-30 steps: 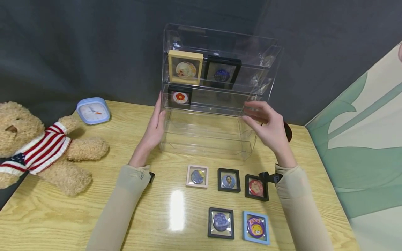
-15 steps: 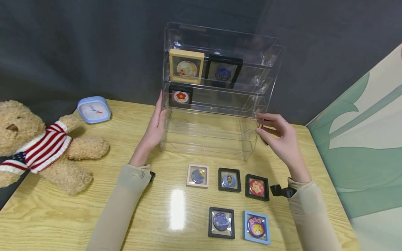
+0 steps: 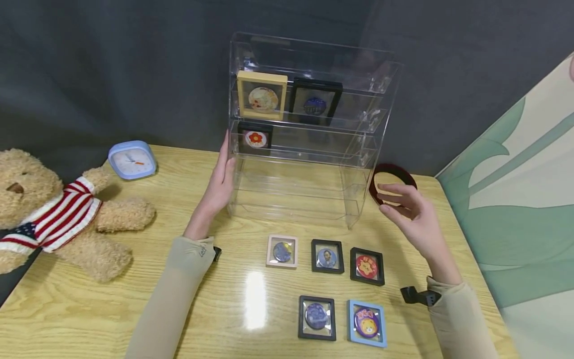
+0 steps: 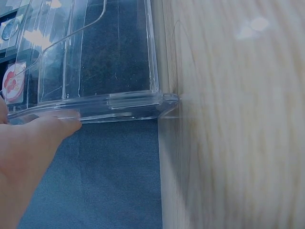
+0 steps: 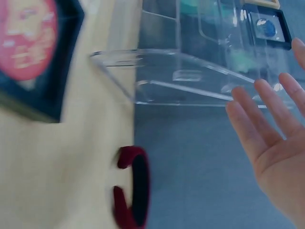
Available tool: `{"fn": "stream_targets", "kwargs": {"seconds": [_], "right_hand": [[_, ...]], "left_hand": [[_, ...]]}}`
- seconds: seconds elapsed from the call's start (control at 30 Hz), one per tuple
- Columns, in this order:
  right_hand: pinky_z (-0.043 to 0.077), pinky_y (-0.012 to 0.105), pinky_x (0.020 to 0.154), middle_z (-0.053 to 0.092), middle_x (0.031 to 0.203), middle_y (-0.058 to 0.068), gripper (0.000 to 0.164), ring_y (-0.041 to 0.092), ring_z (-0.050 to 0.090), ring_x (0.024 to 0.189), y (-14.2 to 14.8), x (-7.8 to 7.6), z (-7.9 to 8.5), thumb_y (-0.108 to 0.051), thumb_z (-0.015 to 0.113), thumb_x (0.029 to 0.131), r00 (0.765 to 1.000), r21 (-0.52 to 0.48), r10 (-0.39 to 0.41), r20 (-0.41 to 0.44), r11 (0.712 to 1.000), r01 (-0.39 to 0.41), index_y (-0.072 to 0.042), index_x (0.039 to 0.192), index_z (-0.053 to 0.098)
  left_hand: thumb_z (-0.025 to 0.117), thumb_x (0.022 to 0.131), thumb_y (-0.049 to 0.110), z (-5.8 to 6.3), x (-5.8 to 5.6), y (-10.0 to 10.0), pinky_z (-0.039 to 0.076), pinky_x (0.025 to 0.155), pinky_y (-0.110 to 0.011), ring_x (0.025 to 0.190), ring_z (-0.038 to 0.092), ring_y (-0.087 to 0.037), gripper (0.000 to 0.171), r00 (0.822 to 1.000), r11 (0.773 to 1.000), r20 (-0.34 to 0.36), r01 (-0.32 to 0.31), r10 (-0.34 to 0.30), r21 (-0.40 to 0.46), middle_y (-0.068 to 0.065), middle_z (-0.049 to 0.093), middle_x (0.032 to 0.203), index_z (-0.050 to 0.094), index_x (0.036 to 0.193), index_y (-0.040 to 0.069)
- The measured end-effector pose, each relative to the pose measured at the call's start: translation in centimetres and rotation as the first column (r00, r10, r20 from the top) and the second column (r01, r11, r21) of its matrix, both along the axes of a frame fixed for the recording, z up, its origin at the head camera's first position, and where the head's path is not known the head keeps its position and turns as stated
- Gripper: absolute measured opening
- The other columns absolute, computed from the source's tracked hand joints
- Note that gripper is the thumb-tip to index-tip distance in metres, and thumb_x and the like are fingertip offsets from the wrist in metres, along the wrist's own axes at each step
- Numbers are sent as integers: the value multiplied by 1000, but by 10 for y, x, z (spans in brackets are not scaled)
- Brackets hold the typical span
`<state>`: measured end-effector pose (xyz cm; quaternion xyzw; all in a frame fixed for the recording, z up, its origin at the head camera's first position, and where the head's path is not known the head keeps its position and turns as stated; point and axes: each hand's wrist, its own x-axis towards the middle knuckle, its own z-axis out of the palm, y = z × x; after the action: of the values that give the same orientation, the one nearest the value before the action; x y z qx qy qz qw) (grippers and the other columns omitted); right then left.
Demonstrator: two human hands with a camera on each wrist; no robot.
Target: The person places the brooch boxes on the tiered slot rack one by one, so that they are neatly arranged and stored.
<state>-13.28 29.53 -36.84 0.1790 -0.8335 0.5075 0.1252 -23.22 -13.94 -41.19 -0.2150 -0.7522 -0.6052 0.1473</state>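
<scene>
My left hand (image 3: 217, 184) rests with straight fingers against the left side of a clear acrylic display stand (image 3: 291, 215); its thumb lies along the side panel in the left wrist view. Nothing is in my right hand (image 3: 417, 219), which hovers right of the stand, fingers loosely bent. Behind it lies a dark red headband (image 3: 397, 171). On the stand's tiers stand a yellow-framed badge (image 3: 262, 98), a black-framed blue badge (image 3: 315, 102) and, one tier lower, a black-framed red flower badge (image 3: 255, 139).
Several framed badges lie before the stand: pink-framed (image 3: 282, 252), black-framed portrait (image 3: 327, 257), black-framed red (image 3: 366, 267), black-framed purple (image 3: 316, 317) and blue-framed bear (image 3: 366, 323). A teddy bear (image 3: 76, 214) and blue clock (image 3: 132, 159) are left; a dark curtain (image 3: 134, 70) hangs behind.
My right hand has moved away from the stand's lower tier, rightward and toward me, uncovering the headband. The left hand stays against the stand's side.
</scene>
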Motion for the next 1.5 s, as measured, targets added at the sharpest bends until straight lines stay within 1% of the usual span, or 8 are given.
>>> {"fn": "stream_targets", "kwargs": {"seconds": [0.13,0.3,0.47,0.67,0.83,1.17,1.33,1.5], "right_hand": [[57,19,95,66,141,11,41,14,70,120,15,11,-17,12,64,102,995,-57,58,80,997,-53,8,143,59],[55,19,98,65,142,7,42,12,68,124,32,29,-42,11,61,104,984,-63,91,156,995,-82,7,146,56],[55,20,99,65,143,7,43,12,66,128,42,43,-65,13,58,104,973,-106,130,190,988,-111,10,147,53],[53,21,103,63,148,7,46,12,63,131,47,50,-84,14,57,105,956,-142,182,229,978,-152,11,150,47],[52,21,104,61,149,7,48,12,63,132,47,52,-91,14,57,104,955,-124,178,237,981,-152,10,151,47],[45,22,113,54,154,25,65,12,57,139,45,58,-102,20,66,96,938,-136,241,250,968,-212,14,155,41],[38,15,115,51,151,34,74,4,52,141,45,57,-105,16,77,90,935,-43,233,269,972,-230,9,156,44],[34,11,115,53,150,34,75,-3,49,140,45,58,-104,9,82,89,934,21,210,288,974,-226,7,155,47]], "left_hand": [[27,118,16,-1,0,0,6,131,-31,163,5,-21,60,1000,1000,7,-5,5,-3,-9,3,180,2,173,10],[26,118,15,-2,-1,0,5,131,-31,164,5,-22,60,1000,1000,2,6,-6,5,-11,2,179,1,173,8],[25,118,15,-2,-1,-1,6,131,-31,164,5,-23,60,1000,1000,-8,17,-17,16,-11,3,179,1,172,6],[26,118,15,-3,-1,-2,6,131,-30,164,5,-21,60,1000,1000,-1,7,-7,6,-10,2,179,1,172,6],[25,118,14,-3,-1,-3,5,131,-30,164,3,-21,60,1000,1000,1,5,-5,1,-9,1,179,1,173,7],[24,119,18,-1,-1,0,6,131,-32,163,4,-19,61,1000,1000,21,19,-19,-7,-7,1,180,-1,173,11],[24,118,17,-2,-2,-1,6,131,-33,164,4,-21,61,1000,1000,20,24,-24,8,-9,1,180,-1,173,8],[24,118,16,-2,-1,-1,5,131,-31,163,4,-19,61,1000,1000,15,23,-23,13,-7,1,180,-1,173,10]]}}
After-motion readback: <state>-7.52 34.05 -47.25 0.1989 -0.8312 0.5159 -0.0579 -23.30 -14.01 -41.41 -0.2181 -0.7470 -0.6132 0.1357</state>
